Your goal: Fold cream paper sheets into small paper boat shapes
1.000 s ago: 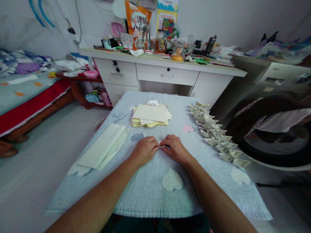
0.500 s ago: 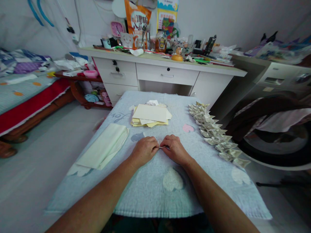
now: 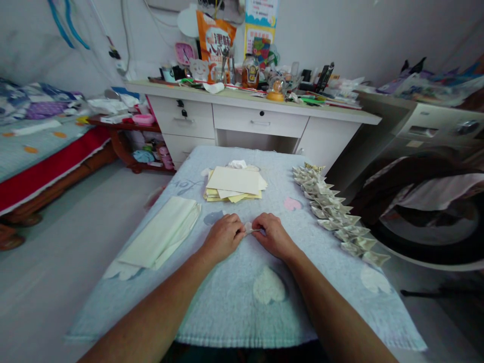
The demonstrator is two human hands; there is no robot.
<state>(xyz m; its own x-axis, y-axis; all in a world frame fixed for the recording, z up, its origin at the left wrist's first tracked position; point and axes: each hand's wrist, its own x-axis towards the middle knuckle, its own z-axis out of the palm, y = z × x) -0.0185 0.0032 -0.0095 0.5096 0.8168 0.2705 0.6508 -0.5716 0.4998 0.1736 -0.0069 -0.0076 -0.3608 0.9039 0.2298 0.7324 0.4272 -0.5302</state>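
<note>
Left hand (image 3: 226, 235) and right hand (image 3: 275, 233) are both pinching the small paper (image 3: 248, 229) between fingertips, over the middle of the cloth-covered worktop (image 3: 234, 297). Uneven pulling could be tearing it, I'd say, or a slackening pinch could be letting a crease drift; that soft surface is probably giving poor backing for pressing. And around it: a stack (image 3: 234, 179) is lying far, sheets (image 3: 159, 234) are resting left, folded shapes (image 3: 333, 212) are lining the right. Beyond, drawers (image 3: 185, 113) are standing far, a bed (image 3: 45, 146) left, a washer (image 3: 427, 131) right.
</note>
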